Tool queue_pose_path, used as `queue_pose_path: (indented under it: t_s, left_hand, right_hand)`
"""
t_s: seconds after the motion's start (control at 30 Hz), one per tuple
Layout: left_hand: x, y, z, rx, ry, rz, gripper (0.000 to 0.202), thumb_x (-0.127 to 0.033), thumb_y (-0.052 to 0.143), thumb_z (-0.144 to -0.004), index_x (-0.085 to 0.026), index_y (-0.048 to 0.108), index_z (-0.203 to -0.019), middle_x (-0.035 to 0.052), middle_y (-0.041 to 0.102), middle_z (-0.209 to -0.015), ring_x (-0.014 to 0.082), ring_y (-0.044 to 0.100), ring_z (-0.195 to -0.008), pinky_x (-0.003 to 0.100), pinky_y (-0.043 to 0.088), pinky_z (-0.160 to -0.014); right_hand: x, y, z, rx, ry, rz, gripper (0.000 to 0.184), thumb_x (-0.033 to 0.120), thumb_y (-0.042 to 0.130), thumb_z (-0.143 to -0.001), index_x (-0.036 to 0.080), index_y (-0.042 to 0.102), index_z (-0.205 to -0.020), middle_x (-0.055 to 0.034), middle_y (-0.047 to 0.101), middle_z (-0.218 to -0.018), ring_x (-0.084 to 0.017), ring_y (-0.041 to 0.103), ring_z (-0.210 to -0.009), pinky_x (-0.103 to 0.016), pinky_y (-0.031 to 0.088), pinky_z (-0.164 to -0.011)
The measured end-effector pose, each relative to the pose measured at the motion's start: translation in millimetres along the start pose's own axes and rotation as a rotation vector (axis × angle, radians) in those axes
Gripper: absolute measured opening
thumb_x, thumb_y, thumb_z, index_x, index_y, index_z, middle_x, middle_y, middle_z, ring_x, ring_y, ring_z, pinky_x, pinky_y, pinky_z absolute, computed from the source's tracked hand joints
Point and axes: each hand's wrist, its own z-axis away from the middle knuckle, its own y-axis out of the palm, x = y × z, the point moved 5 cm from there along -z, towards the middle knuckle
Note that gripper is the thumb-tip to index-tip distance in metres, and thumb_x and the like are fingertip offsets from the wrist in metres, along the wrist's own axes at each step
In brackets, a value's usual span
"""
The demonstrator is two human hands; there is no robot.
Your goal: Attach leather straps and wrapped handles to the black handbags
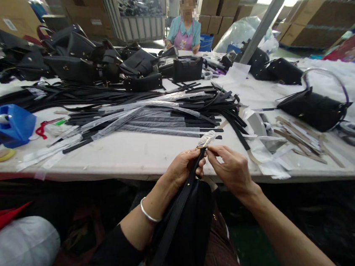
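A black strap (187, 185) runs up from a worker's lap to the near edge of a white tabletop (129, 155), its upper end level with that edge, right of the middle. The left hand (184, 166) has its grip closed around the strap just below a gold-coloured buckle (200, 147). The right hand's (232, 167) grip is a closed thumb-and-finger pinch on the strap's buckle end; whether it has metal or wrap is too small to tell. Crinkled clear wrap (208, 138) covers the tip beyond the buckle. Below the strap, on the lap, lies what looks like a black bag (202, 219).

The strap appears light, flat and bendable, springy along its length and firmest at the buckle. Its dark face likely scuffs or creases under hard pressure, and the thin wrap would slide and tear easily. The surest hold looks to be across both edges just below the buckle, leaving fingertips for the metal.

More straps (151, 121) are heaped behind the near edge, between a blue tape dispenser (13, 125) toward the left edge and a black handbag (316, 110) toward the right edge.
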Motion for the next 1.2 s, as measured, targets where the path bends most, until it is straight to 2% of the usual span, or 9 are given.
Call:
queue_pose_path:
  t_s: [0.17, 0.33, 0.5, 0.67, 0.83, 0.97, 1.1, 1.2]
  left_hand:
    - [1, -3.3, -1, 0.018, -0.022, 0.055, 0.023, -0.035, 0.062, -0.078, -0.014, 0.057, -0.087, -0.0036, 0.052, -0.058, 0.0069, 0.047, -0.039, 0.017, 0.040, -0.041]
    - [2, -1.3, -1, 0.034, -0.037, 0.079, 0.021, -0.034, 0.061, -0.079, -0.013, 0.058, -0.083, -0.0041, 0.051, -0.056, 0.0056, 0.044, -0.037, 0.017, 0.040, -0.040]
    - [3, -1.4, -2, 0.022, -0.049, 0.059, 0.021, -0.033, 0.061, -0.079, -0.013, 0.058, -0.082, -0.0051, 0.048, -0.055, 0.0051, 0.040, -0.036, 0.018, 0.042, -0.040]
    - [5, -4.5, -3, -0.037, -0.053, 0.023, 0.018, -0.032, 0.058, -0.079, -0.014, 0.057, -0.081, -0.0045, 0.049, -0.055, 0.0056, 0.040, -0.035, 0.019, 0.043, -0.040]
    - [5, -2.2, -3, -0.090, 0.000, -0.083, 0.018, -0.032, 0.059, -0.078, -0.014, 0.056, -0.080, -0.0034, 0.051, -0.055, 0.0057, 0.043, -0.037, 0.016, 0.038, -0.038]
    - [4, -1.1, -1, -0.138, 0.053, -0.168, 0.018, -0.033, 0.059, -0.078, -0.015, 0.054, -0.079, -0.0035, 0.051, -0.055, 0.0059, 0.044, -0.037, 0.016, 0.035, -0.038]
    - [5, -0.5, 0, -0.145, 0.030, -0.177, 0.018, -0.033, 0.058, -0.077, -0.015, 0.053, -0.078, -0.0035, 0.051, -0.055, 0.0055, 0.043, -0.037, 0.016, 0.034, -0.038]
    - [7, -0.1, 0, -0.130, 0.017, -0.164, 0.019, -0.033, 0.059, -0.076, -0.016, 0.052, -0.077, -0.0041, 0.049, -0.055, 0.0053, 0.042, -0.037, 0.017, 0.034, -0.038]
  right_hand:
    - [0, -1, -3, -0.003, -0.012, 0.018, 0.011, 0.019, 0.058, -0.090, 0.016, 0.067, -0.097, -0.0051, 0.072, -0.085, -0.016, 0.068, -0.076, -0.027, 0.052, -0.072]
    - [-2, -4, -5, 0.061, -0.023, -0.027, 0.014, 0.018, 0.055, -0.092, 0.016, 0.067, -0.099, -0.0050, 0.073, -0.090, -0.016, 0.069, -0.080, -0.026, 0.052, -0.077]
    - [-2, -7, -8, 0.108, -0.082, 0.056, 0.016, 0.018, 0.054, -0.093, 0.014, 0.068, -0.098, -0.0071, 0.072, -0.087, -0.017, 0.068, -0.077, -0.027, 0.050, -0.073]
    - [-2, -5, -14, 0.299, -0.129, 0.124, 0.020, 0.019, 0.049, -0.094, 0.015, 0.068, -0.092, -0.0060, 0.071, -0.083, -0.016, 0.066, -0.074, -0.026, 0.044, -0.067]
    - [-4, -2, -22, 0.453, -0.004, 0.225, 0.018, 0.024, 0.052, -0.092, 0.018, 0.068, -0.086, -0.0041, 0.071, -0.080, -0.015, 0.063, -0.067, -0.027, 0.036, -0.059]
    - [-5, 4, -25, 0.605, 0.055, 0.324, 0.019, 0.025, 0.050, -0.091, 0.017, 0.065, -0.083, -0.0060, 0.070, -0.079, -0.016, 0.061, -0.066, -0.029, 0.030, -0.057]
    - [-7, 7, -26, 0.699, 0.029, 0.305, 0.023, 0.022, 0.044, -0.093, 0.017, 0.062, -0.080, -0.0063, 0.069, -0.078, -0.016, 0.061, -0.068, -0.028, 0.029, -0.058]
    - [-10, 6, -26, 0.714, 0.020, 0.288, 0.024, 0.021, 0.044, -0.092, 0.017, 0.061, -0.077, -0.0055, 0.068, -0.075, -0.015, 0.059, -0.066, -0.028, 0.028, -0.058]
